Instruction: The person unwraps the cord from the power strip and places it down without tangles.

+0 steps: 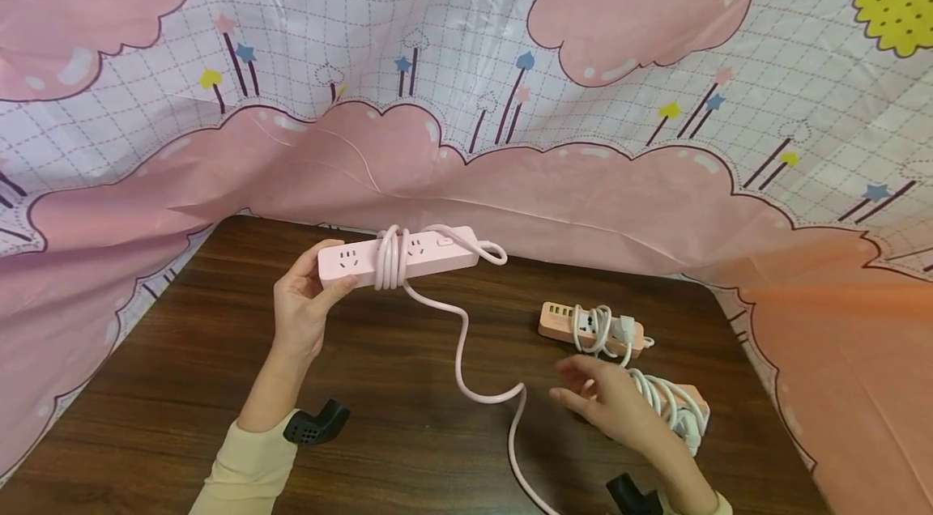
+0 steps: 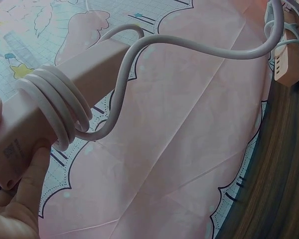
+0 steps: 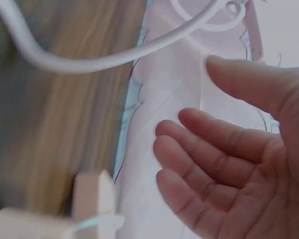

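Observation:
My left hand (image 1: pixel 302 304) grips one end of a pink power strip (image 1: pixel 440 250), thumb on the front and fingers behind, holding it raised above the table. Several turns of its pink cord (image 1: pixel 392 257) wrap the strip's middle, and the loose length hangs down to the right, past the bottom of the head view. In the left wrist view the strip's underside (image 2: pixel 20 134) shows a printed label. My right hand (image 1: pixel 608 402) hovers to the right of the hanging cord with loosely bent fingers and nothing in them; the right wrist view shows its bare palm.
Two orange power strips, each wound with white cord, lie on the right of the dark wooden table (image 1: pixel 219 385): one farther back (image 1: pixel 557 322), the other (image 1: pixel 696 402) partly behind my right hand. A patterned pink and white sheet (image 1: pixel 466 183) hangs behind and at the sides.

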Demonstrator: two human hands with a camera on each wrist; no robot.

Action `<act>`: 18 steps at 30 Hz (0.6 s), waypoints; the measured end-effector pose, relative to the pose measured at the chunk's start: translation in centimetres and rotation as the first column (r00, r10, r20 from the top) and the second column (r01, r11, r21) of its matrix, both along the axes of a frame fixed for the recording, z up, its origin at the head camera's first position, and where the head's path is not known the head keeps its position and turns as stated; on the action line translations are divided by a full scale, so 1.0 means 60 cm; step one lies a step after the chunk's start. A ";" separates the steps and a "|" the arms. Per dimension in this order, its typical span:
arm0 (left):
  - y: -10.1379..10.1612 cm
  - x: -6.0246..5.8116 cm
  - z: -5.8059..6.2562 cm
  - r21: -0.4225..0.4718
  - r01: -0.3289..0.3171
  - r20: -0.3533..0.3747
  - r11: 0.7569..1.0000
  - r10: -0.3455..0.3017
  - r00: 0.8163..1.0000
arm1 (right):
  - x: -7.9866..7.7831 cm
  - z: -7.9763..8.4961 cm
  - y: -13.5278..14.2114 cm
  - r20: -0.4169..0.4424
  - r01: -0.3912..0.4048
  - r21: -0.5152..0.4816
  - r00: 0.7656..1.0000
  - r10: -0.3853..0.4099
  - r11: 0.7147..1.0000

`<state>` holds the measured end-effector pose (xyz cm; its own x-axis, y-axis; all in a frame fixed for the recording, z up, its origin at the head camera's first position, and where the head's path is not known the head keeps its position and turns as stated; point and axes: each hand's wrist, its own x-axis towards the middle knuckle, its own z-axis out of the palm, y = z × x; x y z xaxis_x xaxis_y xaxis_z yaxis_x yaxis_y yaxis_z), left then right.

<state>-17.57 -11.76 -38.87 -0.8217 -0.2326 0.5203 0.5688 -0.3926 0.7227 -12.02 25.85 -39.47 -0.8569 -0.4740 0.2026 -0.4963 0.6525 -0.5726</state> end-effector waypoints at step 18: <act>0.002 0.000 -0.003 -0.015 0.004 -0.021 1.000 -0.004 1.000 | -0.108 0.027 -0.168 0.137 -0.090 -0.261 0.982 0.129 0.961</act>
